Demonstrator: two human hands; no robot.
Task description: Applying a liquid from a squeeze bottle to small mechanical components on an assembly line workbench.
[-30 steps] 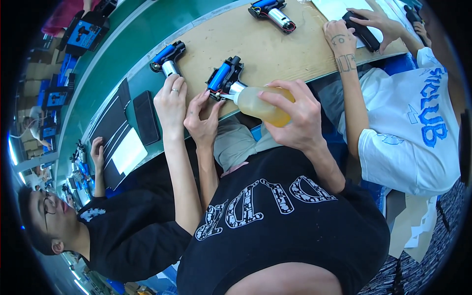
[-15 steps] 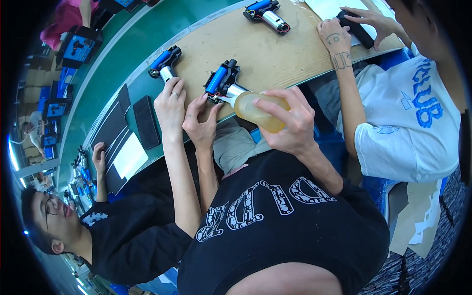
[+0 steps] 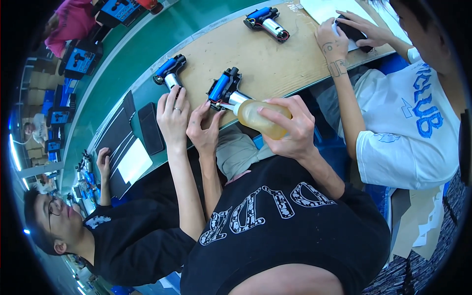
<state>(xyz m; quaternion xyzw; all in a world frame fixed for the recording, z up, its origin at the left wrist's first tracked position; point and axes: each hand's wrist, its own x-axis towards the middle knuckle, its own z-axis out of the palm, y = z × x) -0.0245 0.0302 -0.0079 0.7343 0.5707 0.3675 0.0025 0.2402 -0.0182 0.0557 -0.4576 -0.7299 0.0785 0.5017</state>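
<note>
Right hand (image 3: 292, 125) wrapped round yellowish squeeze bottle (image 3: 257, 118); nozzle (image 3: 226, 106) at wired end of blue-and-silver assembly (image 3: 220, 90), lying on desk (image 3: 290, 66). Left hand (image 3: 202, 129) half-curled, thumb and fingers parted, at that same end (firm grip? can't tell). Judged mid-step: parts seated, application seemingly unfinished, housing uncovered.

I look down through one wide fisheye lens on the wearer's head, fairly close, facing past the black shirt (image 3: 290, 236) to the left hand (image 3: 203, 132) and right hand (image 3: 294, 127), with the table (image 3: 280, 66) beyond, edges curving rimward.
</note>
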